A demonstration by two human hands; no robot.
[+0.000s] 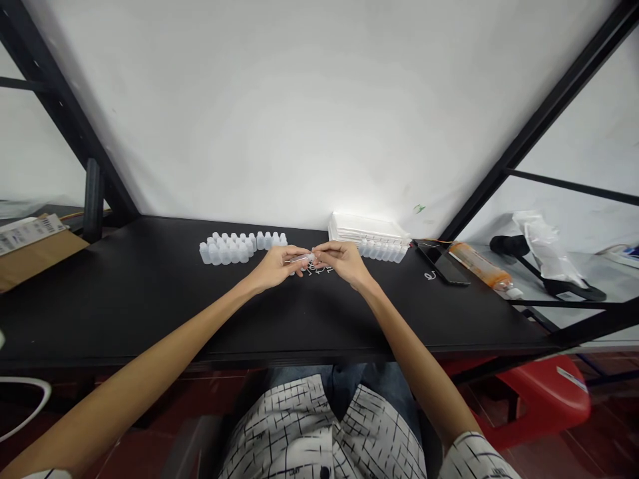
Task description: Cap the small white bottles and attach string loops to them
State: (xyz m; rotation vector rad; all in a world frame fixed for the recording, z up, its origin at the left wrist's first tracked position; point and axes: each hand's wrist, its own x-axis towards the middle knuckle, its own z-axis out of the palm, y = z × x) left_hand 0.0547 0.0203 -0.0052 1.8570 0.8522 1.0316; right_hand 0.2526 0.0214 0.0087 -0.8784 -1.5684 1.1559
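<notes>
My left hand is closed around a small translucent plastic bottle, held on its side above the table. The fingers of my right hand pinch at the bottle's white top end, and both hands meet there. Just below and between the hands lie several small white curled pieces, partly hidden by the fingers. Left of my left hand, several small translucent bottles stand upright in rows. Beyond my right hand is another row of similar bottles.
A stack of white flat packs lies against the wall. On the right are a dark phone, a white curled piece and an orange-labelled bottle. A cardboard box sits far left. Black frame posts flank the black table.
</notes>
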